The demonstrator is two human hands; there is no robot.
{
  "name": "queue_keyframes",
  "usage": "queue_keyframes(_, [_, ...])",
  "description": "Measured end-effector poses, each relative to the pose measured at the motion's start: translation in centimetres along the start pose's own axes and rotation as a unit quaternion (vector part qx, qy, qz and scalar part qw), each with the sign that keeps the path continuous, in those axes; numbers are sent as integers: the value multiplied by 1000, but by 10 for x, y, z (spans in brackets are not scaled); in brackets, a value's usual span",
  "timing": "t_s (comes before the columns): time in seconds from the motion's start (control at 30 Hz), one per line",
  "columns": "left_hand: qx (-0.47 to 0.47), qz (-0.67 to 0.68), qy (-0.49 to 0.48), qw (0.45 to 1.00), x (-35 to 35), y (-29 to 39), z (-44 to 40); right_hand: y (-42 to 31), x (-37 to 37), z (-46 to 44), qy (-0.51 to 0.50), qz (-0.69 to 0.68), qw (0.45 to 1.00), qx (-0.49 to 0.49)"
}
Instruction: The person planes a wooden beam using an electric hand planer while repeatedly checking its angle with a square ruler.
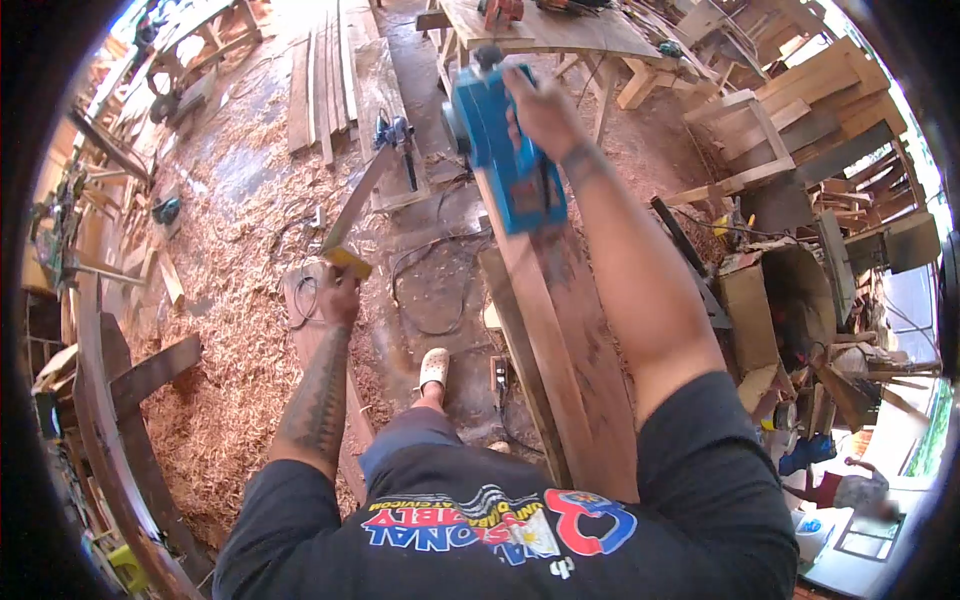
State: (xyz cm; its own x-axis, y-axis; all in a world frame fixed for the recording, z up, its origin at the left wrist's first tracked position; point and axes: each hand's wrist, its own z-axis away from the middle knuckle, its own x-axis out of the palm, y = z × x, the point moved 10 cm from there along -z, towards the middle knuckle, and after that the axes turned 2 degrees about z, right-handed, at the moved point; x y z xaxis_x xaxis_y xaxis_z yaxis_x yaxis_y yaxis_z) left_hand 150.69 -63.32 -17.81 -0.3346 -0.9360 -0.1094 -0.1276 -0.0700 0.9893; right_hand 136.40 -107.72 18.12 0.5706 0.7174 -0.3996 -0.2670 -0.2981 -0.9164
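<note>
The blue power tool (508, 150), which looks to me like a planer, is up in front of the person, over the far part of the long boards (545, 310). Whether its sole touches the wood, I cannot tell from here. The right hand (540, 115) is wrapped firmly around its top handle and carries it alone, so I think the wrist should stay straight and the sole level, without letting the front end drop.

The left hand (340, 290), well apart, is closed on the yellow grip of a long-bladed tool (358, 205), perhaps a saw. For good control, I would say this tool is better laid down before the blue one is run, because then two hands can guide it.

Around the feet, a dark cable (395, 280) makes a loop near the pale shoe (434, 368); it is wise to step clear of it. Farther to the left, wood shavings (220, 380) cover the floor thickly, and footing may be slippery there.
</note>
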Motion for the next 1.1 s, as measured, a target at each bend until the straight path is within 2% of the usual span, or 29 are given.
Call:
queue_keyframes(0.07, [-37,61,40,997,-24,30,21,-11,14,-54,-30,-51,998,-25])
queue_keyframes(0.13, [-6,19,52,998,-35,50,16,-12,20,-76,-15,-36,999,-27])
queue_keyframes(0.17, [-11,46,51,998,-35,57,10,-13,19,-80,-7,-29,999,-29])
queue_keyframes(0.23, [9,-95,48,994,-27,122,0,-6,16,-48,-25,-49,998,-2])
queue_keyframes(0.27, [16,-164,46,985,-18,147,-2,-1,11,-20,-35,-57,998,13])
queue_keyframes(0.33, [86,-114,8,990,13,173,-14,2,-7,59,-29,-69,997,-4])
queue_keyframes(0.4, [184,-157,-51,969,65,207,-14,11,-31,159,-16,-64,997,27])
queue_keyframes(0.47, [115,-64,-114,985,128,193,-13,12,-49,267,-36,-100,993,49])
queue_keyframes(0.5, [118,-81,-161,976,163,206,-4,0,-67,320,-6,-20,1000,-12])
queue_keyframes(0.53, [120,-98,-209,966,196,220,11,22,-77,370,-30,-42,996,72])
queue_keyframes(0.6, [85,-48,-267,959,244,243,43,51,-101,470,-40,-55,989,128])
queue_keyframes(0.67, [219,-113,-248,937,277,250,53,62,-127,564,-20,-28,988,148])
queue_keyframes(0.73, [212,-110,-219,946,283,241,53,57,-144,632,-5,16,982,189])
queue_keyframes(0.8, [226,-111,-211,944,282,243,56,64,-152,674,0,-5,977,213])
queue_keyframes(0.83, [221,-149,-209,941,285,234,50,67,-153,687,1,-15,973,228])
queue_keyframes(0.93, [223,-125,-210,944,283,242,55,60,-141,659,-11,-11,979,203])
queue_keyframes(0.97, [192,-93,-233,949,281,253,60,56,-137,637,-12,-10,981,192])
queue_keyframes(1.1, [182,-90,-255,945,276,252,57,47,-107,513,-7,-56,988,145])
